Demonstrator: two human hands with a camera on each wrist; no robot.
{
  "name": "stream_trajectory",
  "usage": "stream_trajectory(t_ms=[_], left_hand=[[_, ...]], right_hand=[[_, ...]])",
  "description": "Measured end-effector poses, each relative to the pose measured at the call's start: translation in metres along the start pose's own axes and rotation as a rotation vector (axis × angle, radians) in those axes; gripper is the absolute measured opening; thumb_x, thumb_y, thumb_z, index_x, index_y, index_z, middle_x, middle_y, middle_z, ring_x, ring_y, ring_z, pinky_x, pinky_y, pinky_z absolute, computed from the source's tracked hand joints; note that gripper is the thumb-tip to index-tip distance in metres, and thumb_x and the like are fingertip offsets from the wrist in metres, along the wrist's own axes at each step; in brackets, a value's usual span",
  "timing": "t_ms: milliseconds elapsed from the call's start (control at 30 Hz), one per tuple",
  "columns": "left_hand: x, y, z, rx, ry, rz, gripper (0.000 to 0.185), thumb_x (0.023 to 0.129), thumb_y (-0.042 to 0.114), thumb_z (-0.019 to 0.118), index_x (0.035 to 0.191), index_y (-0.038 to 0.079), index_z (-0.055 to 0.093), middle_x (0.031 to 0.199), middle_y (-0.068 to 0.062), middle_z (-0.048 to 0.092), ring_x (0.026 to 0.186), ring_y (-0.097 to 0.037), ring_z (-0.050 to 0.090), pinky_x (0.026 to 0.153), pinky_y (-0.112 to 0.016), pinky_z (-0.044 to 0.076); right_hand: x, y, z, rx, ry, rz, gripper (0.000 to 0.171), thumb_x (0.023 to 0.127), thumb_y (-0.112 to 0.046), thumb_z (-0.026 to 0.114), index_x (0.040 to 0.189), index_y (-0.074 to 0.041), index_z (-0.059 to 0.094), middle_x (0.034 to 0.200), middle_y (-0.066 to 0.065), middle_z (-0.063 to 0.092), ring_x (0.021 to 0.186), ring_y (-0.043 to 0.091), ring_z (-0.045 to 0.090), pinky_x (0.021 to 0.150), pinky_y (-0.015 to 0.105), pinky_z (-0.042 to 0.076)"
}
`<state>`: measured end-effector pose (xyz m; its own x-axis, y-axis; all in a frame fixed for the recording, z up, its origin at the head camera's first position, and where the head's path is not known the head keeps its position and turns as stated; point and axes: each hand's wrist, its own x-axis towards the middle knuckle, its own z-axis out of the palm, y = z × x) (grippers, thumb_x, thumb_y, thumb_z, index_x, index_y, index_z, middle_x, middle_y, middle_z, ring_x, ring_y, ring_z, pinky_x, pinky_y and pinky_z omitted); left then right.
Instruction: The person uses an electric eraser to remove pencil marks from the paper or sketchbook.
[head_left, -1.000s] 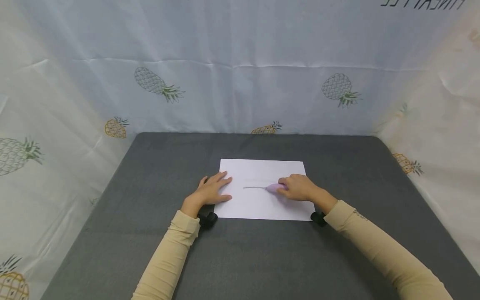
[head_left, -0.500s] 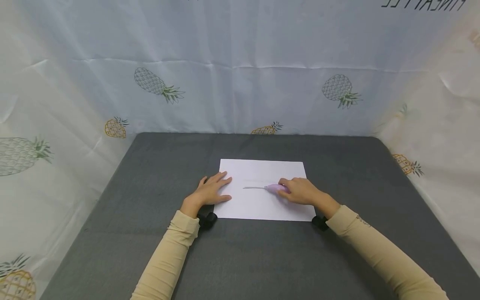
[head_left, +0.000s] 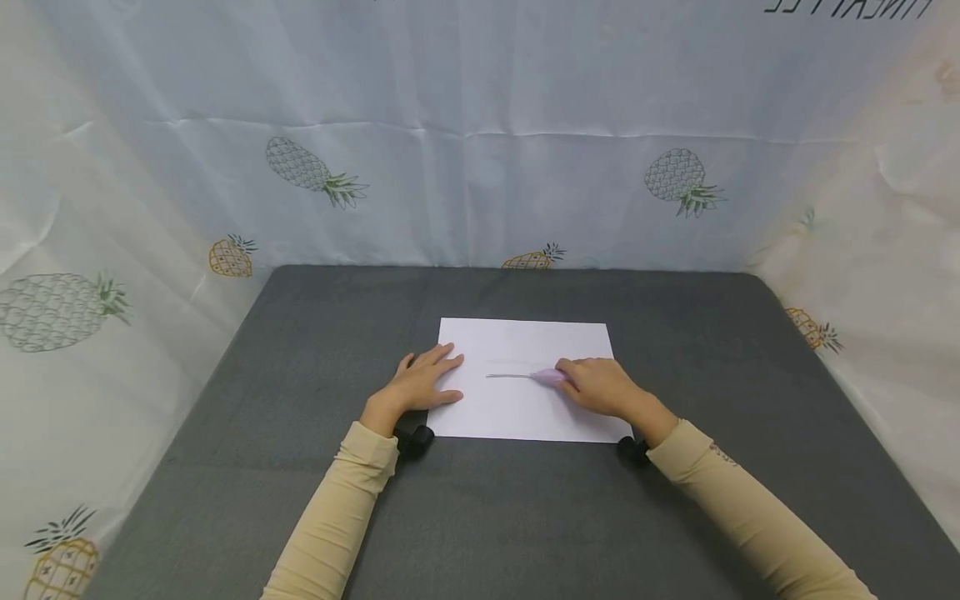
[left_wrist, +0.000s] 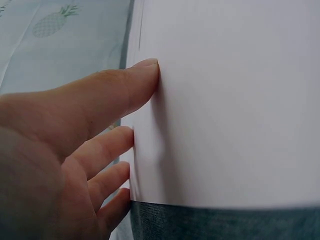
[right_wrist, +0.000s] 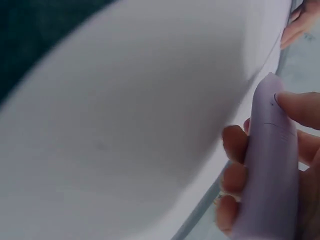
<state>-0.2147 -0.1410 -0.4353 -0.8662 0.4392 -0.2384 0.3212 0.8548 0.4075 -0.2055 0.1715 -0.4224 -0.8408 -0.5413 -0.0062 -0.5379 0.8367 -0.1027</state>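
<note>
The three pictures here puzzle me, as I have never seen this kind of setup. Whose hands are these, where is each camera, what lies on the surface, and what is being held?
No machine here: a person works with two bare hands. The wide picture comes from a camera worn on the head, looking down at a grey table with pineapple-print cloth hung round it. The two close-ups come from cameras worn on the wrists, so each shows its own hand from very near.

On the table lies a white sheet of paper. The left hand rests flat on the sheet's left edge, fingers straight. The right hand holds a pale purple tool, fingers curled round its handle. A thin metal shaft points left from it across the paper. What kind of tool it is, I cannot tell.
</note>
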Motion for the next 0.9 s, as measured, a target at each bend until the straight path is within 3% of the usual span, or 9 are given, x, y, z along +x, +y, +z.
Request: stream_trajectory(t_ms=[267, 600, 900], left_hand=[[-0.0004, -0.0004, -0.0001, 0.011, 0.001, 0.006, 0.067, 0.093, 0.038, 0.06, 0.15, 0.014, 0.035, 0.162, -0.012, 0.022, 0.15, -0.034, 0.023, 0.119, -0.064, 0.01], [0.0008, -0.0037, 0.0032, -0.001, 0.006, 0.013, 0.066, 0.093, 0.038, 0.06, 0.15, 0.014, 0.035, 0.163, -0.011, 0.021, 0.151, -0.033, 0.02, 0.119, -0.065, 0.009], [0.0019, -0.0038, 0.0059, 0.007, 0.008, 0.009, 0.067, 0.093, 0.038, 0.06, 0.15, 0.015, 0.034, 0.163, -0.011, 0.021, 0.151, -0.033, 0.02, 0.119, -0.064, 0.009]], right_hand=[[-0.0006, 0.0033, 0.0051, -0.031, 0.158, -0.015, 0.021, 0.086, -0.022, 0.066, 0.097, -0.006, 0.072, 0.075, 0.006, 0.073, 0.055, 0.011, 0.046, 0.053, 0.028, 0.043], [0.0048, 0.0048, 0.0059, 0.008, 0.105, -0.04, 0.022, 0.086, -0.025, 0.065, 0.098, -0.008, 0.073, 0.065, 0.002, 0.065, 0.055, 0.01, 0.039, 0.054, 0.022, 0.029], [0.0073, 0.0043, 0.0092, -0.011, 0.112, -0.034, 0.019, 0.086, -0.024, 0.065, 0.095, -0.009, 0.072, 0.063, 0.001, 0.063, 0.054, 0.011, 0.039, 0.052, 0.021, 0.028]])
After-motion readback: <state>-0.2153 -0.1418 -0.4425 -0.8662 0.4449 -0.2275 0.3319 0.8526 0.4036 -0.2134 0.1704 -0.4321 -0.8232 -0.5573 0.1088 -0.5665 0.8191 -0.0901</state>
